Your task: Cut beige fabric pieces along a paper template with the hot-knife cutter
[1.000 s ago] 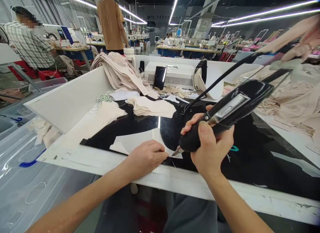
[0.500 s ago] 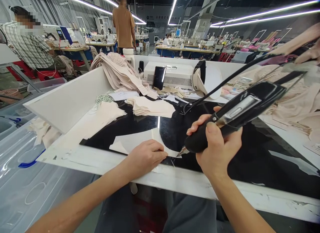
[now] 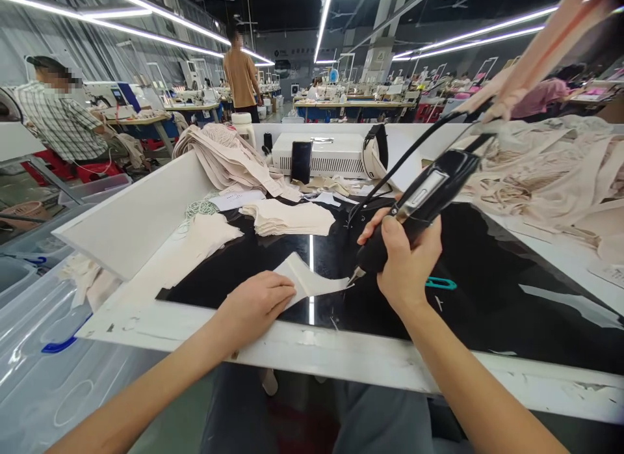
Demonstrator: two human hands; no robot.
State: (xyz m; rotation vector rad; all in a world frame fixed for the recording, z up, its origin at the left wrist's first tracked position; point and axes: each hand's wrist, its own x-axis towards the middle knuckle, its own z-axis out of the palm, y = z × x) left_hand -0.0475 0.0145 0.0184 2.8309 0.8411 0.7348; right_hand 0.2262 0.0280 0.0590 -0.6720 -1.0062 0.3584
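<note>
One table (image 3: 351, 358), its black top taken as the clock face, twelve at the far side. Heaped beige fabric (image 3: 550, 177) lies at two o'clock; a white vented box (image 3: 319, 156) stands near twelve. One black hand tool (image 3: 441, 177), tilted, points down-left, its tip meeting or just beside the pale piece's narrow end. Stacked cream pieces (image 3: 292, 218) lie at ten. Hands: right (image 3: 408, 262) wrapped around the tool; left (image 3: 258, 306) palm-down on the pale piece (image 3: 305, 276) near eight, fingers together, pinch undeterminable. Teal item (image 3: 441, 283): four o'clock.
</note>
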